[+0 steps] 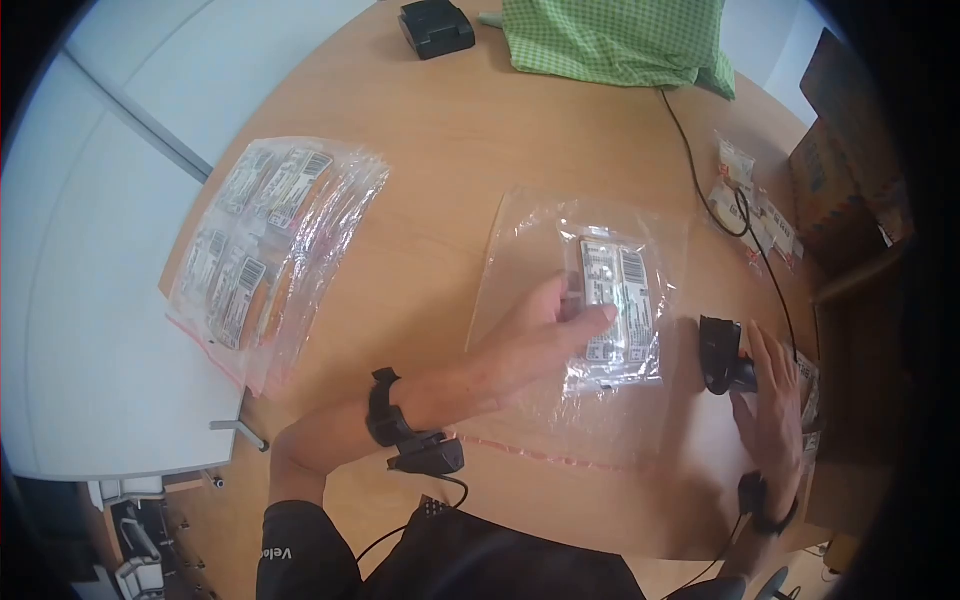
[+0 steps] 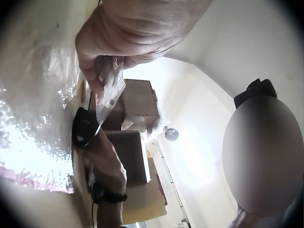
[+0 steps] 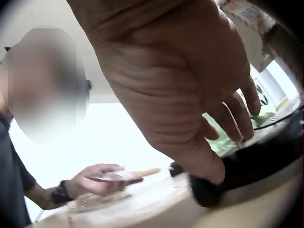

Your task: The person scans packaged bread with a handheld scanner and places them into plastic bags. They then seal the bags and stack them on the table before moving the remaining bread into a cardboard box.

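My left hand (image 1: 540,345) pinches the left edge of a clear packet (image 1: 632,300) with white barcode labels, its thumb lying over the front. In the left wrist view the held packet (image 2: 111,92) stands edge-on between thumb and fingers. Beneath it on the table spreads a larger clear plastic bag (image 1: 515,235) with a red-pink strip along its near edge. To the right is a black handheld barcode scanner (image 1: 718,355). My right hand (image 1: 775,415) lies against its handle, the fingers extended; in the right wrist view the thumb (image 3: 213,171) touches the black body.
A pile of clear bags with labelled packets (image 1: 340,235) lies at the left. Small packets (image 1: 735,165) sit at the right near the scanner's cable (image 1: 690,150) and cardboard boxes (image 1: 860,340). Green checked cloth (image 1: 620,45) and a black device (image 1: 437,28) are at the back.
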{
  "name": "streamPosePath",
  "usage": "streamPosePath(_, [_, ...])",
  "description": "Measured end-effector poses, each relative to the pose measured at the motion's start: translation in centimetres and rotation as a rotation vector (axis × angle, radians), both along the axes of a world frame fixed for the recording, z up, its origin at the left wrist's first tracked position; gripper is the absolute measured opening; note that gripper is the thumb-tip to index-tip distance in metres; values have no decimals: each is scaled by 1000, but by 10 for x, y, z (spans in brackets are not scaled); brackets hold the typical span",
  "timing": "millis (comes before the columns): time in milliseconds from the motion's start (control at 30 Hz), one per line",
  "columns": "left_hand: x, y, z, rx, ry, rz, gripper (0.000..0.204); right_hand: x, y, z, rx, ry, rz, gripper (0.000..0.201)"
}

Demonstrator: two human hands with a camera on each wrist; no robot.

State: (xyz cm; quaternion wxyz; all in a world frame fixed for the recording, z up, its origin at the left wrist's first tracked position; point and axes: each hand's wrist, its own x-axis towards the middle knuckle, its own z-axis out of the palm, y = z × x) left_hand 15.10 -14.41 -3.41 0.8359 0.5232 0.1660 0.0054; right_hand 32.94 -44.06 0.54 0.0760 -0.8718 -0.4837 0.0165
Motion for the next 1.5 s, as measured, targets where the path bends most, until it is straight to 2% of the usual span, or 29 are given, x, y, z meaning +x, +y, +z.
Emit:
streamPosePath(67, [-3,-15,3,54,57,0,43,-48,19,28,197,6,105,100])
streamPosePath(100, [-5,-28,7,33,14,-5,44,-63,29,34,210,53,192,99])
streamPosePath(167, [-10,-48,10,-1,-29,-52,45,-80,43,25,174,-153,340,79])
streamPosePath(200, [-16,-55,10,23,-124,-129,46,-78,43,17,155,-153,304,79])
streamPosePath(233, [-20,-59,13,45,-228,-204,47,-73,43,8,231,-294,402,66])
streamPosePath(267, [-27,-59,22,-32,-269,-195,44,-72,37,5,302,-437,503,53])
streamPosePath(300, [-32,-42,24,-54,-277,-224,44,-75,27,8,275,-442,477,53])
streamPosePath(367, [-34,0,26,1034,-456,-502,41,-78,9,15,405,-324,416,34])
streamPosePath(400, [-36,3,24,1015,-473,-514,41,-77,0,12,431,-303,437,32])
streamPosePath(467, [-37,4,17,1371,-327,-456,31,-90,-13,17,412,-292,457,32])
streamPosePath(567, [-38,4,-9,1451,-470,-476,28,-111,-25,19,386,-236,573,29])
streamPosePath(700, [-36,-2,1,1358,-414,-490,20,-131,-21,13,398,-196,781,35])
streamPosePath(767, [-32,-2,18,1298,-380,-409,10,-136,-15,3,411,-257,814,34])
streamPosePath(833, [-30,-1,30,1322,-418,-401,9,-131,0,3,370,-454,861,33])
streamPosePath(867, [-29,-1,34,1343,-453,-378,9,-130,8,-2,360,-543,822,32])
streamPosePath(967, [-28,-3,44,1384,-488,-344,9,-134,37,-12,202,-598,586,39])
streamPosePath(1000, [-29,-3,44,1388,-487,-354,9,-135,50,-15,208,-595,579,39])
streamPosePath(1067, [-30,-4,44,1445,-506,-278,10,-135,71,-20,26,-409,451,45])
streamPosePath(1100, [-33,-3,44,1454,-504,-275,10,-136,71,-23,34,-413,453,45])
streamPosePath(1200, [-62,-7,37,1598,-448,-219,14,-141,59,-37,29,-311,627,54])
streamPosePath(1233, [-82,-12,26,1677,-532,-207,22,-141,56,-44,34,-312,636,54])
streamPosePath(1267, [-98,-18,17,1756,-618,-195,31,-141,53,-51,16,-172,591,54])
streamPosePath(1300, [-107,-30,13,1766,-615,-195,31,-139,54,-55,2,-34,541,55])
streamPosePath(1367, [-112,-60,6,1692,-463,-435,55,-128,63,-54,-10,14,546,56])
streamPosePath(1400, [-112,-63,4,1698,-455,-432,55,-121,70,-61,39,39,528,58])
streamPosePath(1467, [-111,-64,-3,1699,-321,-464,72,-105,87,-62,113,48,530,58])
streamPosePath(1500, [-113,-62,-7,1710,-321,-461,72,-96,95,-64,122,41,532,58])
